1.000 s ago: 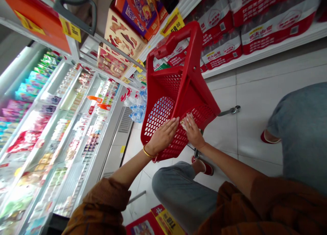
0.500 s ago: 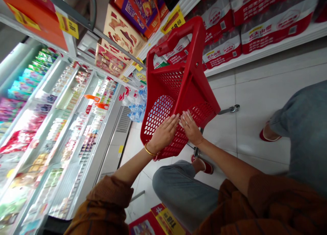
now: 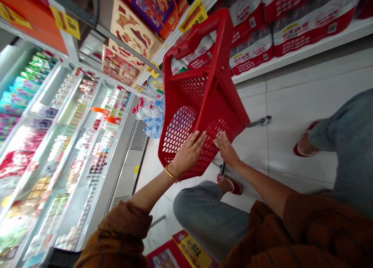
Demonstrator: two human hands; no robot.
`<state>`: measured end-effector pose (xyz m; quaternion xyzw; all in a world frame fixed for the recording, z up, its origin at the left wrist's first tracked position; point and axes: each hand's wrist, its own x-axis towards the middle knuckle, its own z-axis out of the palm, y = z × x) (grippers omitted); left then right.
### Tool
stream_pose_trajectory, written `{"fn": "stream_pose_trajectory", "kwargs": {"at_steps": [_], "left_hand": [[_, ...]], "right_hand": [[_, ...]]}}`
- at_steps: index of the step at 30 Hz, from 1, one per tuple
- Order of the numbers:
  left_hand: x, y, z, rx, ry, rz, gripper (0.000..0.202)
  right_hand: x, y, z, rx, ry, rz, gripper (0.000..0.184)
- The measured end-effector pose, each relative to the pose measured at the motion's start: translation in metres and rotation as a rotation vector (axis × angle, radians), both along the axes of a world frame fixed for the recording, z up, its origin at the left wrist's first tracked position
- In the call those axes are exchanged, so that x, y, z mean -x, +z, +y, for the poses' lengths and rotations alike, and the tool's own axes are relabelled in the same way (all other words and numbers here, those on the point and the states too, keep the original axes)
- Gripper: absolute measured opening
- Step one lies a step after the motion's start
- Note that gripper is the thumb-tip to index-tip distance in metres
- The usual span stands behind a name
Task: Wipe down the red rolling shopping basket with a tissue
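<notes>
A red plastic shopping basket (image 3: 214, 101) with perforated walls, a raised handle and metal legs stands tilted in the view in front of me. My left hand (image 3: 189, 153), with a gold bangle (image 3: 172, 172) at its wrist, is over the basket's near side, fingers stretched out. Whether its fingertips touch the rim, I cannot tell. To its right, my right hand (image 3: 227, 149) wears a ring and has its fingers extended in front of the mesh wall. A gap separates the two hands, and nothing shows in either of them.
Shrink-wrapped packs of red-labelled bottles (image 3: 309, 25) fill the shelf beyond. Boxes (image 3: 131, 29) and blue-tinted bottles (image 3: 154, 122) are at the basket's left. A refrigerated display (image 3: 72, 143) lines the left side. A red box (image 3: 166, 256) with a yellow price sign is near my knee.
My hands have moved apart, the right one going slightly right and down. The basket and shelves sit slightly further left and higher in view.
</notes>
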<state>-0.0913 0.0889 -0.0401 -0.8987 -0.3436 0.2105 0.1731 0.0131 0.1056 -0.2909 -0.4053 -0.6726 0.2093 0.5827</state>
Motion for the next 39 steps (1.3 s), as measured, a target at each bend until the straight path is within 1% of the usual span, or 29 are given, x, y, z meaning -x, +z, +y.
{"fn": "stream_pose_trajectory", "kwargs": {"at_steps": [4, 6, 8, 11, 16, 19, 22, 27, 30, 34, 36, 39], "left_hand": [[-0.002, 0.0, -0.001, -0.003, -0.002, 0.016, 0.051], [-0.002, -0.001, -0.001, -0.004, 0.001, 0.019, 0.051], [-0.002, -0.001, -0.001, -0.007, 0.009, 0.021, 0.052], [-0.001, -0.002, -0.001, -0.017, 0.005, 0.028, 0.052], [0.0, -0.001, -0.001, -0.028, -0.014, 0.024, 0.053], [0.0, 0.0, -0.001, -0.036, -0.024, 0.027, 0.054], [0.001, 0.001, -0.001, -0.036, -0.03, 0.031, 0.055], [0.003, -0.005, -0.007, -0.044, -0.054, 0.073, 0.053], [0.005, -0.01, -0.011, -0.043, -0.088, 0.117, 0.051], [0.004, -0.012, -0.013, -0.04, -0.078, 0.152, 0.048], [0.002, -0.011, -0.015, -0.045, -0.075, 0.165, 0.047], [0.0, -0.013, -0.019, -0.047, -0.07, 0.177, 0.048]], "right_hand": [[-0.004, -0.019, -0.007, 0.018, -0.016, 0.043, 0.056], [-0.004, -0.023, -0.01, 0.027, -0.029, 0.068, 0.056], [-0.002, -0.021, -0.013, 0.039, -0.042, 0.091, 0.057], [0.004, -0.008, -0.016, 0.058, -0.067, 0.11, 0.06], [0.011, 0.028, -0.022, 0.121, -0.057, 0.14, 0.067], [0.012, 0.047, -0.021, 0.109, -0.059, 0.156, 0.07], [0.013, 0.061, -0.019, 0.097, -0.067, 0.163, 0.072], [0.014, 0.074, -0.019, 0.123, -0.094, 0.166, 0.072], [0.014, 0.084, -0.019, 0.089, -0.085, 0.165, 0.07], [0.013, 0.099, -0.016, 0.049, -0.07, 0.162, 0.068], [0.014, 0.099, -0.013, 0.038, -0.075, 0.146, 0.068], [0.014, 0.088, -0.01, -0.016, -0.054, 0.101, 0.067]]}}
